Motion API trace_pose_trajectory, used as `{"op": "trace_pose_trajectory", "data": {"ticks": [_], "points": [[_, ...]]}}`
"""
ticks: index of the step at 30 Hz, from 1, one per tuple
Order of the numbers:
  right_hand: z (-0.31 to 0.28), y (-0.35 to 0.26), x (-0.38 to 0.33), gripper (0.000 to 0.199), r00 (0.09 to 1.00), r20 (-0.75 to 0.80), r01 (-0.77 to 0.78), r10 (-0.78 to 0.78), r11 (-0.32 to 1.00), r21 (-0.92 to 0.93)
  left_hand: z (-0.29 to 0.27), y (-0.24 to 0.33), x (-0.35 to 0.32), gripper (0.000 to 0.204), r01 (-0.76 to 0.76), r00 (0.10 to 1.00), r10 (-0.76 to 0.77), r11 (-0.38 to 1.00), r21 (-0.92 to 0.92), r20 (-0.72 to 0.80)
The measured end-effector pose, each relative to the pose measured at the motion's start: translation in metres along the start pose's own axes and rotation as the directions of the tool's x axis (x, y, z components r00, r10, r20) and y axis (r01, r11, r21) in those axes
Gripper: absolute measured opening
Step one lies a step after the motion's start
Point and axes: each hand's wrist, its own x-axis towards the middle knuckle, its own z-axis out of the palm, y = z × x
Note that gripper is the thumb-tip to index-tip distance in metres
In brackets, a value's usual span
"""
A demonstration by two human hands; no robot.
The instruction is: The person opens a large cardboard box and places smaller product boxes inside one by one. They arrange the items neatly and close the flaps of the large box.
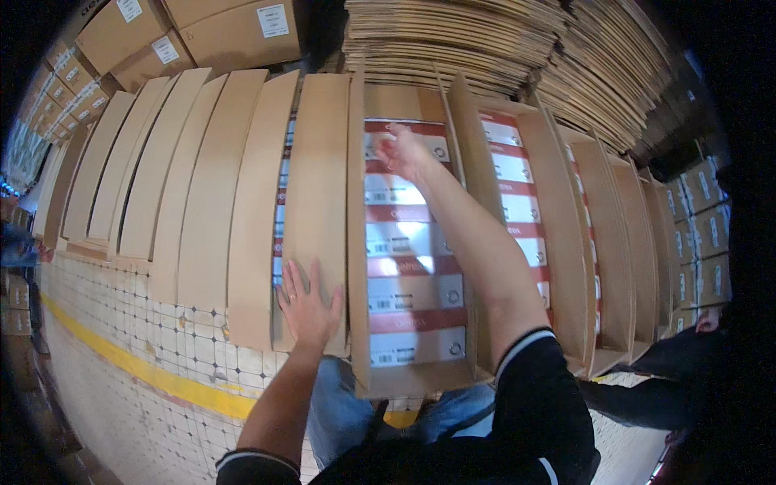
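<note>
My left hand [309, 307] lies with fingers spread on the near end of a brown cardboard flap [317, 186]. Just right of that flap stands a long open carton [404, 380], filled with a row of red-and-white boxes [415, 293]. My right arm reaches across it, and my right hand [402, 152] is over the far end of the row. Motion blur smears its fingers; whether they touch a box or hold anything cannot be made out.
More open cartons [558, 242] with similar boxes stand to the right, and upright flaps [202, 194] continue leftward. Flattened cardboard [453, 36] is stacked behind. Closed cartons [234, 32] rise at the far left. Other people's arms [655, 380] show at the right edge. A yellow line [153, 368] crosses the tiled floor.
</note>
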Motion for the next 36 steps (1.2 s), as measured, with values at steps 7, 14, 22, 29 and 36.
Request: {"op": "trace_pose_trajectory", "data": {"ticks": [7, 14, 22, 29, 36], "points": [[0.007, -0.037, 0.161, 0.049, 0.98, -0.196, 0.065, 0.014, 0.92, 0.388, -0.003, -0.004, 0.007, 0.077, 0.039, 0.993, -0.037, 0.999, -0.012, 0.112], [0.064, -0.171, 0.127, 0.052, 0.919, -0.186, 0.393, -0.347, 0.779, 0.49, 0.007, -0.006, 0.003, 0.081, 0.074, 0.967, -0.081, 0.997, 0.038, 0.241], [0.053, -0.219, 0.072, 0.037, 0.737, 0.306, 0.661, -0.603, 0.736, -0.143, 0.006, -0.009, 0.003, 0.08, 0.011, 0.982, -0.02, 0.999, 0.051, 0.189], [-0.037, -0.046, -0.179, 0.025, 0.873, 0.362, 0.438, -0.328, 0.196, -0.878, 0.013, -0.011, 0.001, 0.078, 0.025, 0.982, -0.027, 1.0, 0.013, 0.188], [0.063, 0.063, -0.349, 0.022, 0.85, 0.01, 0.251, -0.527, 0.387, -0.888, 0.014, -0.015, 0.003, 0.077, -0.05, 0.99, 0.052, 0.999, -0.022, 0.128]]}}
